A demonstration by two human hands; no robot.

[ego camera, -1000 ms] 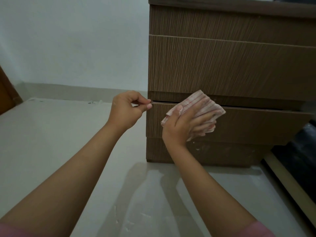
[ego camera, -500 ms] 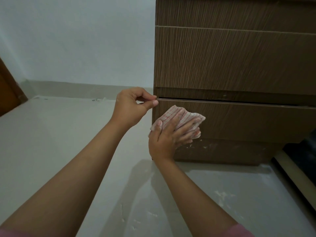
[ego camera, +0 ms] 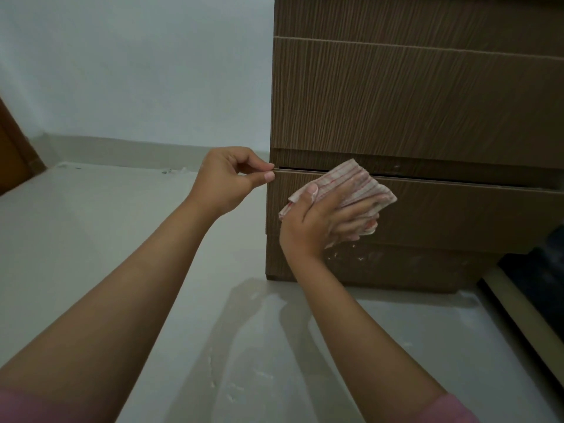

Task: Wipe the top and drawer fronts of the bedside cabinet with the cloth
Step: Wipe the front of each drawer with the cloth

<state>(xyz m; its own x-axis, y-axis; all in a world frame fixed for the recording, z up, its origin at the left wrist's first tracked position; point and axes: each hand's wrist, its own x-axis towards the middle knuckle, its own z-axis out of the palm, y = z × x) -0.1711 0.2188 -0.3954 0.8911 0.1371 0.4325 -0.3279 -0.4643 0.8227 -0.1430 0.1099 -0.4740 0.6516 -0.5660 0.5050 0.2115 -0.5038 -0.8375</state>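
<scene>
Wood-grain drawer front under the cloth: I am wiping the lowest drawer of the bedside cabinet [ego camera: 412, 96].

My right hand [ego camera: 317, 218] is clamped on the folded pink-checked cloth [ego camera: 351, 184], pressing it flat on the left part of the bottom drawer front [ego camera: 457, 212], just under its top edge; my left hand [ego camera: 225, 178] is pinched together on that drawer's top-left corner, steadying it. I judge the next move calls for firm strokes rightward along the unwiped panel, then the pale specks on the plinth [ego camera: 396, 264] below. The cabinet stands on a pale, smeared floor [ego camera: 122, 239] against a white wall [ego camera: 137, 62]; its top is out of view.
</scene>
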